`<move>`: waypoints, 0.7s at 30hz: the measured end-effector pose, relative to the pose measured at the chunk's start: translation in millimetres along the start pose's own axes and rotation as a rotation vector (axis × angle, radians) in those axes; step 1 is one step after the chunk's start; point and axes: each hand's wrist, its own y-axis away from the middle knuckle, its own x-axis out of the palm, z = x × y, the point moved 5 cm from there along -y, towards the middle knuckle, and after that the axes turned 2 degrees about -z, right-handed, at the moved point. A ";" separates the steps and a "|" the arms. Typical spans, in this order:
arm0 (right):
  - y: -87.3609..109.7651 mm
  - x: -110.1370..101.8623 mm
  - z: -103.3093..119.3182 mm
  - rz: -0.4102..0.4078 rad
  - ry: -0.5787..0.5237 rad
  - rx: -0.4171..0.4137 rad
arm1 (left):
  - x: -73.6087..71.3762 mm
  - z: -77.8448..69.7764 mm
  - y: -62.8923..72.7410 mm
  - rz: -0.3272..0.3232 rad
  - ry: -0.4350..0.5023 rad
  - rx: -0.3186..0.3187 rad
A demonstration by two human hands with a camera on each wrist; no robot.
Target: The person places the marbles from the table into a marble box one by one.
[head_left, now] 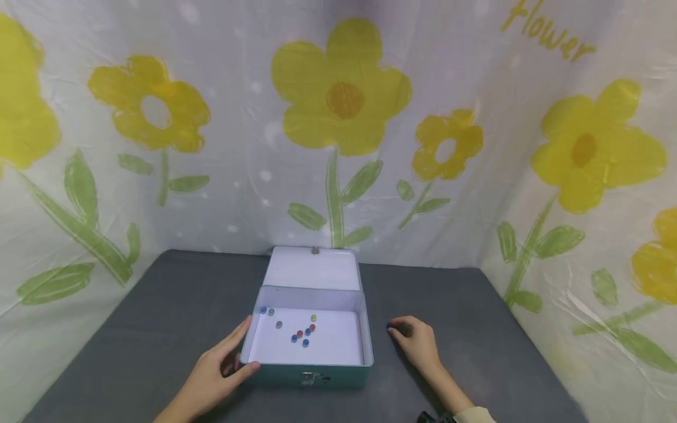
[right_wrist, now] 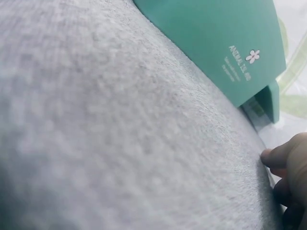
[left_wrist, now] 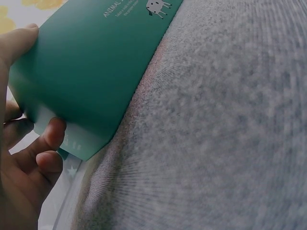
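Note:
A green tin box (head_left: pixel 307 376) with a white inside stands on the grey table, its lid (head_left: pixel 312 267) tipped back. Several glass marbles, among them a yellow-green marble (head_left: pixel 314 318) and a blue marble (head_left: pixel 305 343), lie scattered on its floor. My left hand (head_left: pixel 214 367) grips the box's near left corner, thumb on the front rim and fingers along the left side. To the right of the box, my right hand (head_left: pixel 418 343) pinches a small dark blue marble (head_left: pixel 388 325) between thumb and fingertips, low over the cloth. The right wrist view hides that marble.
Grey cloth (head_left: pixel 174 305) covers the table. Behind it and at both sides hangs a pale curtain (head_left: pixel 238 194) with yellow flowers. The raised lid reaches close to the table's back edge. A dark band (head_left: pixel 436 418) circles the right wrist.

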 end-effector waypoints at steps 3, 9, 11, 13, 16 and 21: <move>0.3 0.4 0.2 -0.003 -0.004 0.006 | 0.3 0.4 0.9 0.005 -0.005 -0.004; -4.3 -3.9 0.0 0.002 -0.079 0.109 | -1.3 0.2 -1.3 -0.012 -0.015 0.000; -4.4 -7.0 -2.8 -0.004 -0.120 0.194 | -1.3 0.1 -1.7 -0.013 -0.020 0.001; -2.7 -10.2 -6.2 -0.009 -0.182 0.288 | -1.0 0.2 -1.5 -0.010 -0.021 0.000; 1.6 -14.4 -10.8 -0.007 -0.274 0.410 | -0.8 0.4 -0.4 0.000 -0.016 -0.012; 4.4 -21.0 -11.4 0.007 -0.399 0.512 | -1.0 -0.6 0.1 0.008 -0.010 -0.031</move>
